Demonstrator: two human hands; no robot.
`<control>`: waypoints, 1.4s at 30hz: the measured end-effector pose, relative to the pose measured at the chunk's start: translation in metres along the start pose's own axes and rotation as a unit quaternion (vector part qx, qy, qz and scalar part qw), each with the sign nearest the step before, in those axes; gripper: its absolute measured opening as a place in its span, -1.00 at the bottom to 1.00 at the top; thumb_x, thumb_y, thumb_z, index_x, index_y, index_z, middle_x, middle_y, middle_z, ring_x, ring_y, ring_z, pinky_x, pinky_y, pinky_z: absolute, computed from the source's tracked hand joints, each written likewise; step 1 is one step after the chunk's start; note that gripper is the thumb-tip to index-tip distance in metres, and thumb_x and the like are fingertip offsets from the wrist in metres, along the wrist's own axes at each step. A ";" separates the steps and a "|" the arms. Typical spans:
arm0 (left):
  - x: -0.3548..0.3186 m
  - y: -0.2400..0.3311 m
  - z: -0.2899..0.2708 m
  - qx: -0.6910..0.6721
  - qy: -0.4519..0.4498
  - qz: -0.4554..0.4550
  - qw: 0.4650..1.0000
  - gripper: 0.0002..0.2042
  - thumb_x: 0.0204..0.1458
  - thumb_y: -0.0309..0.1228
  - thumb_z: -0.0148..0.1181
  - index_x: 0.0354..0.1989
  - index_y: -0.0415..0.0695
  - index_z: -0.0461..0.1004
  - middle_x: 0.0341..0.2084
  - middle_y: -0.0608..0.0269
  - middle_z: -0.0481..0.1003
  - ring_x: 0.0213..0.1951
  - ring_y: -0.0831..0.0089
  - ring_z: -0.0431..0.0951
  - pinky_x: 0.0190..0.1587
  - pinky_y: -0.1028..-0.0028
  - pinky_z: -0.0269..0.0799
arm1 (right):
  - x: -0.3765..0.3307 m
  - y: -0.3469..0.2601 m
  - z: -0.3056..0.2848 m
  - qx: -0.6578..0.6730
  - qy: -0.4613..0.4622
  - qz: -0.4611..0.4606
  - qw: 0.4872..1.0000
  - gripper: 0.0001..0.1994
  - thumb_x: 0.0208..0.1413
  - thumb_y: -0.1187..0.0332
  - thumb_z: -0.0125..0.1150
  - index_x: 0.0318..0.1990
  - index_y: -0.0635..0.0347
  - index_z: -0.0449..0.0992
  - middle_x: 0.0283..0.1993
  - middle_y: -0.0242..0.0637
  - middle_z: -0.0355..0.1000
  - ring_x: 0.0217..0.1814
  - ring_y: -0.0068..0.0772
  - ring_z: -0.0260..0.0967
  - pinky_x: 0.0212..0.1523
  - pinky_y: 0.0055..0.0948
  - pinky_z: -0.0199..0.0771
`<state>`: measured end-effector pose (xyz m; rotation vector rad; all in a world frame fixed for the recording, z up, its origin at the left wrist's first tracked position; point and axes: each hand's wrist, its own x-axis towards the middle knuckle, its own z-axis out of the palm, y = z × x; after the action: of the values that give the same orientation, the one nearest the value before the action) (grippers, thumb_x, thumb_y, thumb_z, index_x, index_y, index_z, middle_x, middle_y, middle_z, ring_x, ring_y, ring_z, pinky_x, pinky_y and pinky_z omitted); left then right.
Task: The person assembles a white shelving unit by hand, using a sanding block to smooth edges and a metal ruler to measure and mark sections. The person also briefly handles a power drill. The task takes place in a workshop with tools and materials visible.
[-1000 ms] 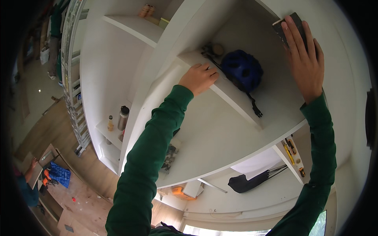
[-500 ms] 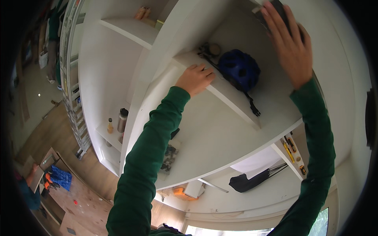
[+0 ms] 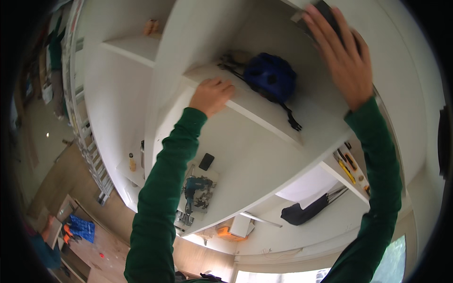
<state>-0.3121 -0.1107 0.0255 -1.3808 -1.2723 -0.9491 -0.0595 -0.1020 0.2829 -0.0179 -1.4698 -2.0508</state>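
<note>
My left hand (image 3: pixel 212 96) is closed over the front edge of a white shelf (image 3: pixel 264 119). On that shelf, just right of the hand, sits a blue helmet (image 3: pixel 270 78) with a black strap and buckle hanging toward the shelf's edge. My right hand (image 3: pixel 347 61) is raised at the upper right, fingers stretched over a dark sanding block (image 3: pixel 323 18). The block lies flat against the white panel at the top of the cabinet; its underside is hidden.
Below the shelf lie a black phone (image 3: pixel 206 162) and a teal power tool (image 3: pixel 194 188). Hand tools (image 3: pixel 347 170) and a black bag (image 3: pixel 306 211) are at lower right. A ladder (image 3: pixel 84 127) stands left. Another person's hand (image 3: pixel 49 225) shows at lower left, beside a workbench (image 3: pixel 101 245).
The view has shifted, so the shelf, helmet and my left hand appear farther left. The phone and power tool now show beyond my left sleeve. Both hands keep their holds.
</note>
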 end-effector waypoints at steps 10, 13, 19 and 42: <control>0.003 0.001 -0.003 0.032 -0.060 -0.004 0.998 -0.65 -0.41 -0.54 0.37 -0.34 -0.08 0.47 -0.30 0.40 0.48 -0.26 0.31 0.47 -0.24 0.36 0.50 | -0.106 0.074 -0.032 0.095 -0.110 0.034 0.989 -0.26 0.07 0.24 0.29 0.45 -0.20 0.18 0.52 -0.63 0.09 0.49 -0.42 0.11 0.19 -0.38 0.27; 0.002 -0.001 -0.001 0.042 -0.065 -0.001 0.997 -0.64 -0.42 -0.54 0.37 -0.33 -0.08 0.46 -0.28 0.40 0.47 -0.25 0.32 0.46 -0.23 0.36 0.50 | -0.137 0.102 -0.039 0.104 -0.107 -0.003 0.989 -0.26 -0.01 0.28 0.29 0.41 -0.31 0.25 0.51 -0.63 0.11 0.41 -0.43 0.19 0.18 -0.41 0.29; 0.003 0.001 -0.005 0.047 -0.070 0.003 0.996 -0.63 -0.40 -0.51 0.37 -0.31 -0.10 0.45 -0.27 0.36 0.47 -0.23 0.27 0.46 -0.21 0.34 0.51 | -0.231 0.102 -0.032 0.053 0.006 -0.031 0.998 -0.39 -0.06 0.23 0.30 0.26 -0.43 0.47 0.40 -0.72 0.28 0.28 -0.54 0.26 0.21 -0.42 0.23; 0.002 -0.003 -0.004 0.068 -0.104 -0.003 0.992 -0.50 -0.48 -0.54 0.46 -0.20 -0.13 0.50 -0.15 0.25 0.52 -0.13 0.16 0.49 -0.13 0.26 0.51 | -0.242 0.107 -0.034 0.064 -0.102 0.029 0.992 -0.09 -0.28 0.31 0.47 0.39 -0.30 0.29 0.50 -0.70 0.13 0.45 -0.41 0.14 0.23 -0.33 0.22</control>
<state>-0.3145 -0.1144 0.0283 -1.3959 -1.4706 -0.7220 0.2001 -0.0406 0.2765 -0.2234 -1.7017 -1.9503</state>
